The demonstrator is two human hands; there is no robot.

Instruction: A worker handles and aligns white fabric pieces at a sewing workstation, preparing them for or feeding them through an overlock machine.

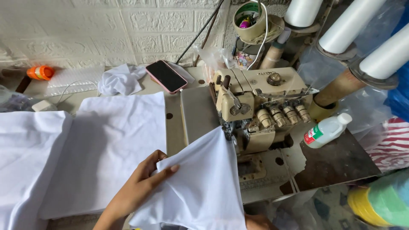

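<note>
The thin, limp white cloth (200,183) is pinched at its edge by the left hand (142,183), best gripped there; the right hand's (255,222) grasp cannot be told.

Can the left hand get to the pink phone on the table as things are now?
Probably yes. The left hand grips the white cloth, so it must first let go. Only the flat white fabric stack lies between it and the pink phone.

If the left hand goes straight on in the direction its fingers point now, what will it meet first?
The left hand points up and right across the white cloth it grips. Straight on, it would probably meet the sewing machine first, near its front edge, though depth is hard to judge.
</note>
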